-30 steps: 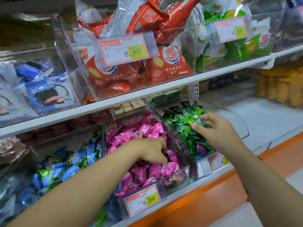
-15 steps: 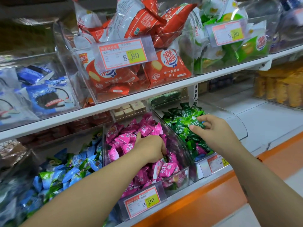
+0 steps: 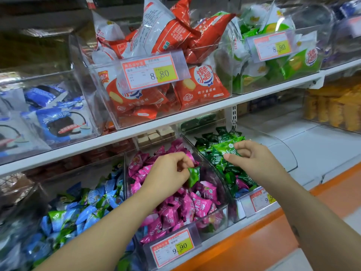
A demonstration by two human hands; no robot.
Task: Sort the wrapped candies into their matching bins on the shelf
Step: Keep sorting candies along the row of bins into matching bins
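Crinkly green candy (image 3: 193,176) in left grip (image 3: 168,173); glossy green wrapper (image 3: 227,150) in right grip (image 3: 254,160)

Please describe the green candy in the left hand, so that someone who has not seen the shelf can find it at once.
On the lower shelf, find the clear bin full of pink candies. The left hand is over it and pinches the green candy. It is the only green wrapper held above the pink heap; other green ones lie in the neighbouring bins.
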